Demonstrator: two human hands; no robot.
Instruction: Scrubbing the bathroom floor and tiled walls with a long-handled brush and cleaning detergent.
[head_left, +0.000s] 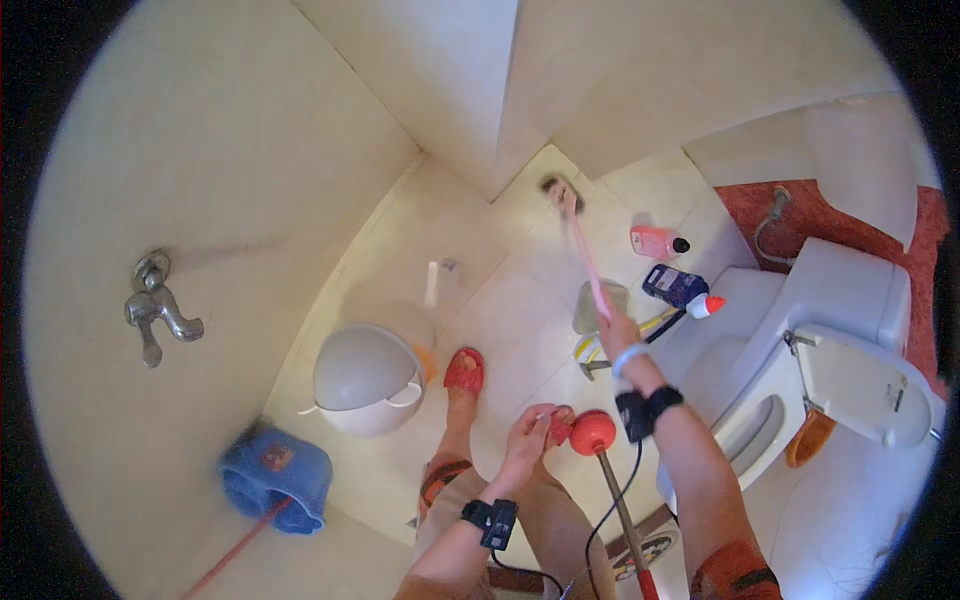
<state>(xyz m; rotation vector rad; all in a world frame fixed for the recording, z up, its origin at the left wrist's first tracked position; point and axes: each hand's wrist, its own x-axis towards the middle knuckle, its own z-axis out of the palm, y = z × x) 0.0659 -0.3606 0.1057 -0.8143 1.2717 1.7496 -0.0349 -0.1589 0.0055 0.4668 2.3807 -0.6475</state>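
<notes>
My right hand (618, 335) grips the pink handle (585, 251) of a long-handled scrub brush. Its blurred dark brush head (562, 193) is down on the pale tiled floor close to the wall corner. In front of my right knee, my left hand (528, 436) hangs with its fingers curled in; I see nothing in it. Behind that hand are my red right slipper (561, 425) and the red rubber cup of a plunger (592, 433). Right of the brush lie a pink bottle with a black cap (655, 242) and a dark blue toilet-cleaner bottle (675, 286).
A white toilet (757, 424) fills the right side. A grey-lidded bin (367, 367) stands left of my red left slipper (465, 371). A blue bucket (277, 480) lies at lower left, below a wall tap (154, 307). A squeegee-like tool (594, 366) and a greenish dustpan-like piece (592, 319) lie near my right hand.
</notes>
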